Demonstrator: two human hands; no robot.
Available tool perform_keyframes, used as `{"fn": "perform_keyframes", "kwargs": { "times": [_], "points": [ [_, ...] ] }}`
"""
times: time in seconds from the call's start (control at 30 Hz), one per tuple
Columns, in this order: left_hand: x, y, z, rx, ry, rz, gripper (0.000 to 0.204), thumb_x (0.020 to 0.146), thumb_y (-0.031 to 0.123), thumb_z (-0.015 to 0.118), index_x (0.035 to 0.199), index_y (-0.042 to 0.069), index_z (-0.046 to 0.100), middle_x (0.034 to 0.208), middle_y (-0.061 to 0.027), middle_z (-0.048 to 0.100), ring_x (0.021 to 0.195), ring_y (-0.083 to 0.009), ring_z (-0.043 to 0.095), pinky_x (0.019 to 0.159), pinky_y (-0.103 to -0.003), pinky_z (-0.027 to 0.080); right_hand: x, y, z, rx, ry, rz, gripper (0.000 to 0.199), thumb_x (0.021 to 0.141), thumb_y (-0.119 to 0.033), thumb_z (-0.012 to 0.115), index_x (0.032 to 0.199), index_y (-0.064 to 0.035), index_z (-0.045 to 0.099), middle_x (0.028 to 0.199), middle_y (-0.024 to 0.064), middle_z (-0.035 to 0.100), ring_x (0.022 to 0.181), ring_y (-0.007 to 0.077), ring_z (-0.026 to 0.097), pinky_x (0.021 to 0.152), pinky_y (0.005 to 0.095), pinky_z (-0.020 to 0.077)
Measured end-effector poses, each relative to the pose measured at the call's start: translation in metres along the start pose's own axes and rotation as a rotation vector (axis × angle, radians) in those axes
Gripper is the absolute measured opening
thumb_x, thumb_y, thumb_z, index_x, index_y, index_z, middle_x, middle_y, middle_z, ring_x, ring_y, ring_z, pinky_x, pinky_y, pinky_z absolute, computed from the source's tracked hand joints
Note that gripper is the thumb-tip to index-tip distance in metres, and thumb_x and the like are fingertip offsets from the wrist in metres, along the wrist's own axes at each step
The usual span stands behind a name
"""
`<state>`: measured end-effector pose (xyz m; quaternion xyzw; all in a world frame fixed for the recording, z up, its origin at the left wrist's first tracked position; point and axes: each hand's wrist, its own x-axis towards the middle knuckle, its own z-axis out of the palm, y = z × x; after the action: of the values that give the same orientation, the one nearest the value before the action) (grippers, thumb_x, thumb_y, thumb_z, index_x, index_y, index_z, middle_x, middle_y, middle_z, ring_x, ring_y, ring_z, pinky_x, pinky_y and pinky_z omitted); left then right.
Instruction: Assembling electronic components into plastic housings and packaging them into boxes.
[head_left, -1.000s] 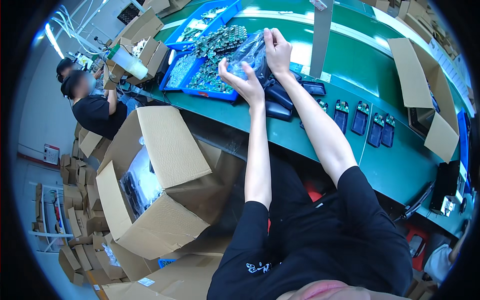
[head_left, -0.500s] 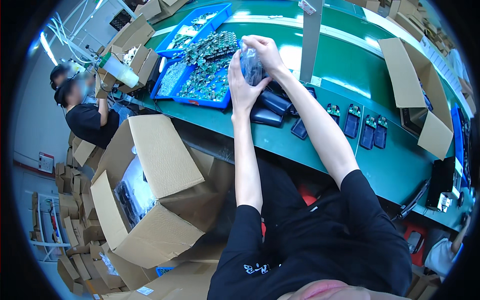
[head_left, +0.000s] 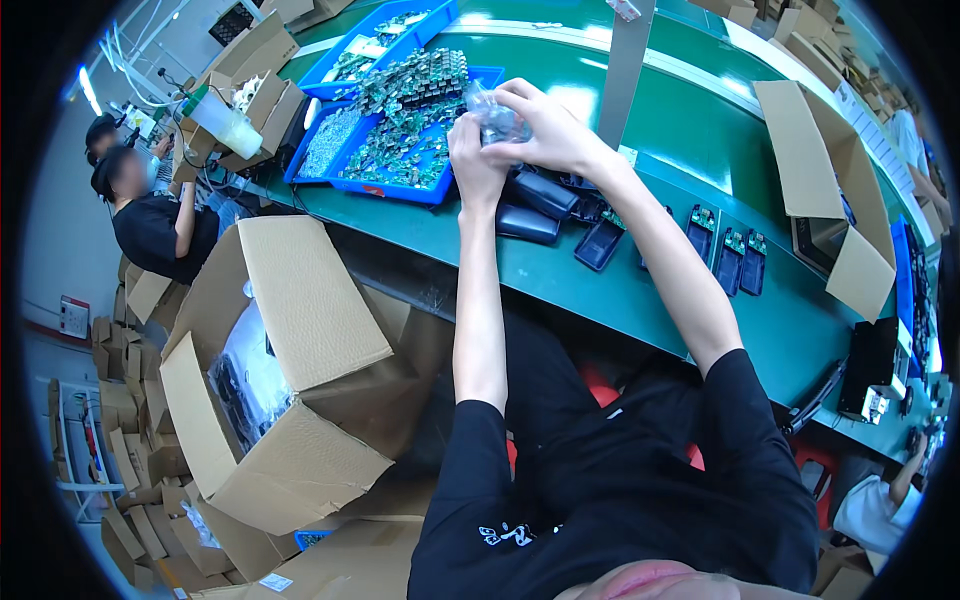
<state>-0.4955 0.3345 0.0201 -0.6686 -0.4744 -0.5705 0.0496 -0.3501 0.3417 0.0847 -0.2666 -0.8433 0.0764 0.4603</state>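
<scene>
A crumpled clear plastic bag (head_left: pixel 500 122) is bunched between my two hands above the green workbench. My left hand (head_left: pixel 476 158) is closed on its near left side, and my right hand (head_left: pixel 548 130) curls over it from the right. Whatever the bag contains is hard to make out. Just below my hands lie dark plastic casings (head_left: pixel 528 224), some partly hidden by my right forearm. Farther right, several open casings with green circuit boards (head_left: pixel 730 262) rest in a loose row.
Blue trays (head_left: pixel 400 190) of circuit boards and small parts stand to the left of my hands. An open cardboard box (head_left: pixel 868 215) sits on the bench at right, another (head_left: pixel 310 310) beside me at left. A metal post (head_left: pixel 625 80) rises behind my hands. Two people work at far left.
My right hand has come down from the bag's top and wrapped round it. The bag is squashed smaller, and my left fingers have curled in. The view has shifted slightly.
</scene>
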Motion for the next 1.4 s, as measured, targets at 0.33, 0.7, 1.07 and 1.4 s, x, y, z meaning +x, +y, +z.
{"fn": "perform_keyframes", "kwargs": {
  "times": [0.33, 0.7, 1.07, 1.4],
  "points": [
    [0.002, 0.01, -0.014, -0.103, -0.055, 0.105, 0.064, 0.068, 0.038, 0.084, 0.117, 0.006, 0.059, 0.115, -0.014, 0.065, 0.11, -0.0352, 0.059, 0.097, -0.044, 0.042, -0.012, 0.01, -0.023, 0.671, 0.07, 0.47, 0.031, 0.091, -0.019, 0.069, 0.118, -0.0035, 0.068, 0.105, 0.0034, 0.07, 0.094, 0.0093, 0.063, 0.08, 0.024, 0.0498],
    [-0.002, 0.003, -0.013, -0.108, -0.152, 0.049, 0.061, 0.074, 0.047, 0.079, 0.115, 0.005, 0.061, 0.113, -0.0144, 0.066, 0.107, -0.0343, 0.06, 0.098, -0.042, 0.042, 0.011, -0.002, -0.045, 0.585, 0.219, 0.476, 0.03, 0.091, -0.017, 0.068, 0.119, -0.0073, 0.067, 0.103, 0.0011, 0.07, 0.091, 0.0078, 0.062, 0.078, 0.024, 0.0493],
    [-0.044, 0.101, -0.053, -0.964, 0.293, -0.157, 0.074, 0.092, 0.06, 0.055, 0.136, 0.003, 0.04, 0.141, -0.0166, 0.044, 0.123, -0.0318, 0.05, 0.107, -0.046, 0.038, -0.057, -0.118, -0.024, 0.9, 0.704, 0.482, 0.027, 0.092, -0.011, 0.056, 0.115, 0.0029, 0.061, 0.111, 0.0088, 0.065, 0.097, 0.0169, 0.062, 0.086, 0.0305, 0.0495],
    [-0.368, 0.181, -0.194, -0.814, 0.628, -1.558, 0.038, 0.096, 0.028, 0.057, 0.127, 0.006, 0.054, 0.116, -0.0124, 0.064, 0.099, -0.0234, 0.065, 0.079, -0.041, 0.056, -0.275, -0.222, 0.059, 0.402, -0.538, -0.051, 0.023, 0.085, -0.012, 0.065, 0.107, -0.0034, 0.066, 0.114, 0.0135, 0.063, 0.103, 0.0343, 0.06, 0.094, 0.0394, 0.0463]
  ]
}}
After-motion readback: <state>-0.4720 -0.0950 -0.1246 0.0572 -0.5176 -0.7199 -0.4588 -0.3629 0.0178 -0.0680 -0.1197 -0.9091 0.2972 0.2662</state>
